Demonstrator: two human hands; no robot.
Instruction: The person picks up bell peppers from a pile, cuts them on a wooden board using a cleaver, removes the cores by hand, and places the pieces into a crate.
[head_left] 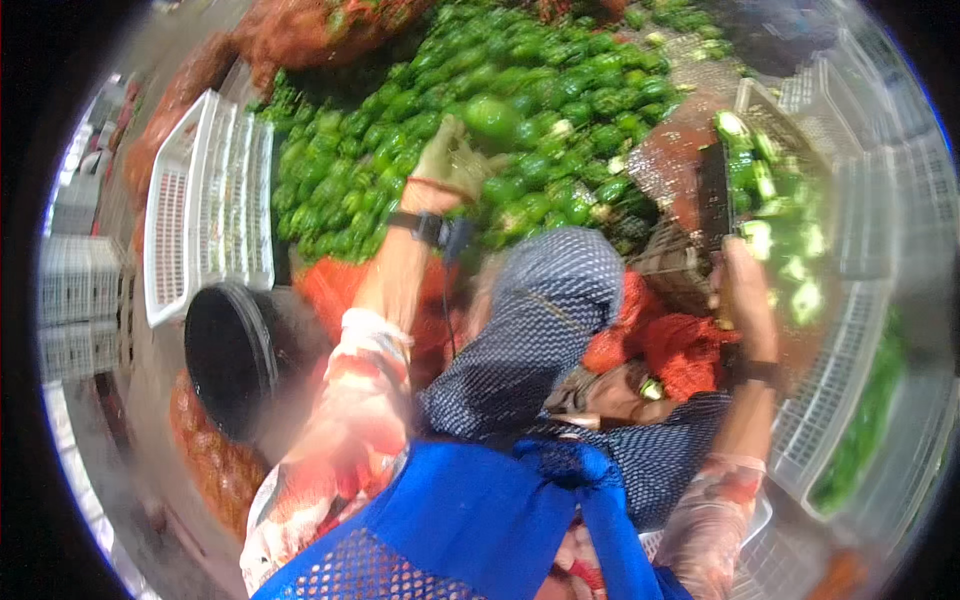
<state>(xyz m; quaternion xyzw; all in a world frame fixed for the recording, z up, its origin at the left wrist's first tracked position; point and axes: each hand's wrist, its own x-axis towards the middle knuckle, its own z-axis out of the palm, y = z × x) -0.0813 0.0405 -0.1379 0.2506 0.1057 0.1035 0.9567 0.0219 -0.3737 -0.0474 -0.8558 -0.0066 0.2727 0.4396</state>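
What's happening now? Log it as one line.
left hand: at green vegetable pile, hold unclear | right hand: gripping knife | cut pieces: right of knife | black bucket: left of left forearm

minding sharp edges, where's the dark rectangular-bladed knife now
Right side of the head view: the knife is in the right hand, just left of the cut green vegetables.
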